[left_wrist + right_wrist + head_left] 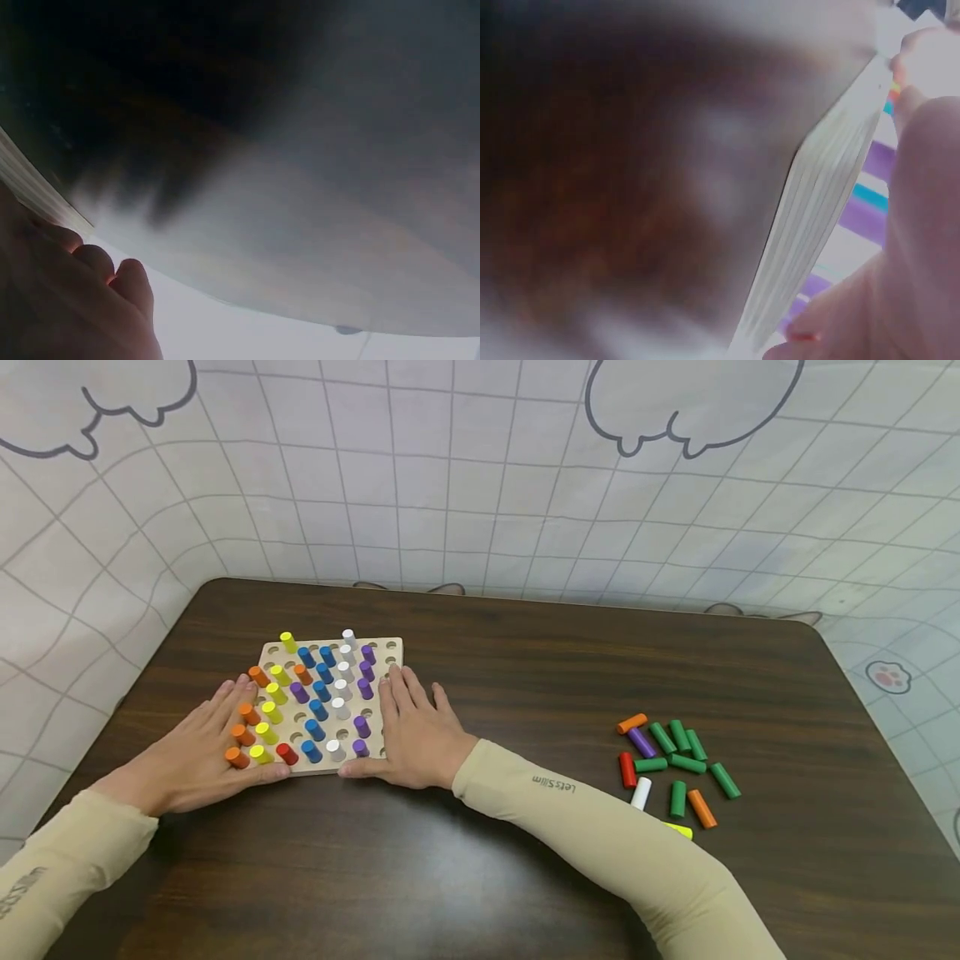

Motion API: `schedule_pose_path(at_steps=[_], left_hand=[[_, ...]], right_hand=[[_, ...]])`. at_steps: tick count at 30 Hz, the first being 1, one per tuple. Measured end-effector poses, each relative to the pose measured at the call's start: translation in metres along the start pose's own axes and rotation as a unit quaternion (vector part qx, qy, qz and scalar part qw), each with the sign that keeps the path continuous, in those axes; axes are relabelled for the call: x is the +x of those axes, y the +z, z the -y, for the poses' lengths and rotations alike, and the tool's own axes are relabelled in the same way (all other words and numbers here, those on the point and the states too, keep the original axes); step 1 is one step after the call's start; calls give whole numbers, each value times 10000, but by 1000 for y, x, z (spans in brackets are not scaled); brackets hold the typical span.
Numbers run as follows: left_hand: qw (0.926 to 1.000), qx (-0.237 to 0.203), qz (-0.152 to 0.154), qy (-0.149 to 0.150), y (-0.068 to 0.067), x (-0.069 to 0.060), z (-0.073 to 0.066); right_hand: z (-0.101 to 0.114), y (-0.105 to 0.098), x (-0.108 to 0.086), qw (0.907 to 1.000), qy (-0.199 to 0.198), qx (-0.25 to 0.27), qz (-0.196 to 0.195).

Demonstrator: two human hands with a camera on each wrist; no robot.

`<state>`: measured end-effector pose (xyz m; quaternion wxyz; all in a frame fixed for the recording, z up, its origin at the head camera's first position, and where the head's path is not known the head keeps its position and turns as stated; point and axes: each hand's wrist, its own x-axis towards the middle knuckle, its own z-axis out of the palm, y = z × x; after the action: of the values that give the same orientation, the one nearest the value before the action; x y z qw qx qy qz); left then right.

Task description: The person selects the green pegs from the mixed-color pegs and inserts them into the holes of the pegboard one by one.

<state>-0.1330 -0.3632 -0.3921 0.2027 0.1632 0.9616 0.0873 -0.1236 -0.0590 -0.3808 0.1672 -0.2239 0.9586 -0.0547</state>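
A pale wooden pegboard (pixel 322 767) lies on the table's left half. Rows of orange, yellow, blue, white and purple pegs (pixel 362 727) stand in it, with one red peg (pixel 287 754) near the front. My left hand (pixel 195 752) rests along the board's left side, its thumb at the front edge. Against the right side lies my right hand (pixel 420 739), fingers straight, thumb at the front corner. The left wrist view catches fingertips (pixel 131 281) beside a strip of board edge. In the right wrist view, the board's layered edge (pixel 810 195) runs beside the hand.
To the right, loose green pegs (pixel 686 764) lie with a few orange, purple, red and white ones. A yellow peg (pixel 678 831) is partly covered by the right sleeve (pixel 570 810). The dark wooden table (pixel 525 652) meets a grid-patterned cloth backdrop (pixel 480 485) behind.
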Motion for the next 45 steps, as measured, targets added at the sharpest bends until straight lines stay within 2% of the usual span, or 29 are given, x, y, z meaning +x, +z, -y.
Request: schedule_pose_path(at_steps=[4,13,20,27,37,45], left_hand=[[10000,35,-7,47,-1,3,-6],[10000,-14,6,-33,-1,5,-17],[10000,43,4,20,2,8,-29],[9999,-139,6,-12,4,6,-42],[9981,544,-220,173,2,9,-65],[9976,575,-318,219,6,6,-77]], right_hand=[[-5,-2,0,9998,163,33,100],[-11,-4,-7,9998,94,-164,79],[-20,-5,-16,9994,110,-286,166],[-26,-1,-24,9994,93,-304,151],[-37,0,-39,9994,265,-193,101],[-40,6,-52,9990,329,-286,-41]])
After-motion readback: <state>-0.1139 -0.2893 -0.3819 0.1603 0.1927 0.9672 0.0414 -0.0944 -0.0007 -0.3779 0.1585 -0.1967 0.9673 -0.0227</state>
